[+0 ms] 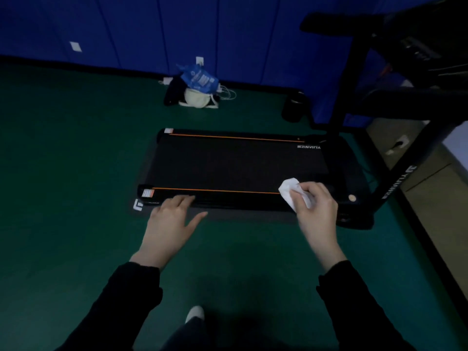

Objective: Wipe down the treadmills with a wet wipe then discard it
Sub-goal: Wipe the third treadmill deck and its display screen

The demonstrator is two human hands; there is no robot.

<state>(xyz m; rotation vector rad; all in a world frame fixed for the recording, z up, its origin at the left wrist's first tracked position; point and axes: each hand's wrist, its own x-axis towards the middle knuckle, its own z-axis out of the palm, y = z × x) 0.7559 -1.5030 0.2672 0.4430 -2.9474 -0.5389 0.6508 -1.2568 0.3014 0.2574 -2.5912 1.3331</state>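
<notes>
A black treadmill with orange side stripes lies flat on the green floor, its upright frame rising at the right. My right hand is closed on a crumpled white wet wipe, pressed on the near side rail close to the motor cover. My left hand is spread open, fingertips resting on the near rail toward the deck's left end. It holds nothing.
A blue packet sits on a pale bag with white cables by the blue wall. A dark cylindrical bin stands behind the treadmill. Cardboard boxes lie at the right. My shoe shows below.
</notes>
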